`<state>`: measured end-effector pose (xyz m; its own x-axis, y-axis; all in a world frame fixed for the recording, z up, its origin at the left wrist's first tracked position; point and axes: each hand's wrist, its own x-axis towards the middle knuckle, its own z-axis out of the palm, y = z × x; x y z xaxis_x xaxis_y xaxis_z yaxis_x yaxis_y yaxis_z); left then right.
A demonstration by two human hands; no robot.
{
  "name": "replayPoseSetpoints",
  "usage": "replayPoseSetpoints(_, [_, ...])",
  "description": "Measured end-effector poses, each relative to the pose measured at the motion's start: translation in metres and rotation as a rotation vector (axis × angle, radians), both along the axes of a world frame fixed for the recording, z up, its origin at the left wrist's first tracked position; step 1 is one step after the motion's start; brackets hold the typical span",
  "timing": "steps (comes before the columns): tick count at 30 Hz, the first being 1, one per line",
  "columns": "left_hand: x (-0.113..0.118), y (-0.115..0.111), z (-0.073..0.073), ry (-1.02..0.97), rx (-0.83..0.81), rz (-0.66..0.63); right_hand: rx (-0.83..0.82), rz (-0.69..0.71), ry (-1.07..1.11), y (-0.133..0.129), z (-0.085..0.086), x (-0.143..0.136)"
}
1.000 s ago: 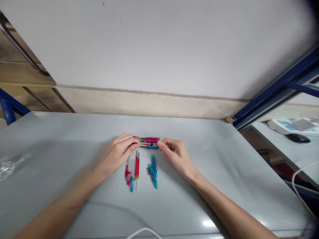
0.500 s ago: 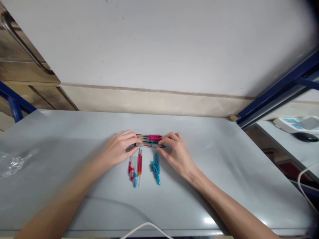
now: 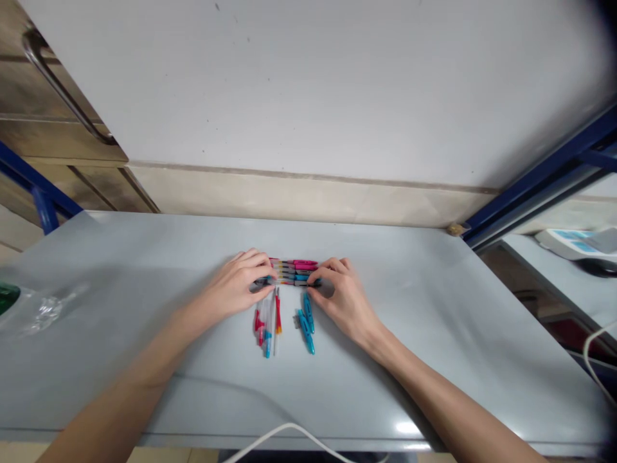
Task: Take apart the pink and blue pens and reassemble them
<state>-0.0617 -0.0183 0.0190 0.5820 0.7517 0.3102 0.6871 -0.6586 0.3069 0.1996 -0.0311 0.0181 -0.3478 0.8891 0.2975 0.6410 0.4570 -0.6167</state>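
The pens (image 3: pixel 305 262) show magenta, black, grey and blue, with touches of yellow; the pen pieces (image 3: pixel 306 333) are turquoise and the refills (image 3: pixel 278 308) red with orange-yellow ends. The table (image 3: pixel 409 289) is pale blue-grey and the cable (image 3: pixel 289 426) white. The white wall (image 3: pixel 313 96) is dotted with dark specks above a cream band (image 3: pixel 289 196); the frame bars (image 3: pixel 535 180) are deep blue.

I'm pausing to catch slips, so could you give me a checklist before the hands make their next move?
1. Left hand at the left end of the pen row: ok.
2. Right hand at its right end: ok.
3. Nearest pen firmly gripped: cannot tell, fingers cover its ends.
4. Space in front of the row free: not ok, teal pieces and red refills lie there.
5. White cable away from the pens: ok.
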Motion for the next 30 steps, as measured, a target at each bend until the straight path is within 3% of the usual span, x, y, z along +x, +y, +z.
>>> replayPoseSetpoints(7, [-0.001,-0.002,0.009,-0.017,0.010,0.059,0.013,0.015,0.020,0.001,0.000,0.000])
replayPoseSetpoints(14, [-0.006,-0.012,0.021,0.208,-0.284,0.307,0.060,0.107,-0.020,-0.011,0.009,-0.012])
replayPoseSetpoints(17, [-0.005,-0.014,0.020,0.247,-0.357,0.328,0.111,0.138,-0.157,-0.020,0.010,-0.022])
replayPoseSetpoints(22, [-0.001,-0.015,0.022,0.253,-0.347,0.337,0.231,0.111,-0.441,-0.027,0.009,-0.030])
replayPoseSetpoints(30, [-0.002,-0.015,0.020,0.239,-0.347,0.301,0.226,0.115,-0.589,-0.018,0.008,-0.038])
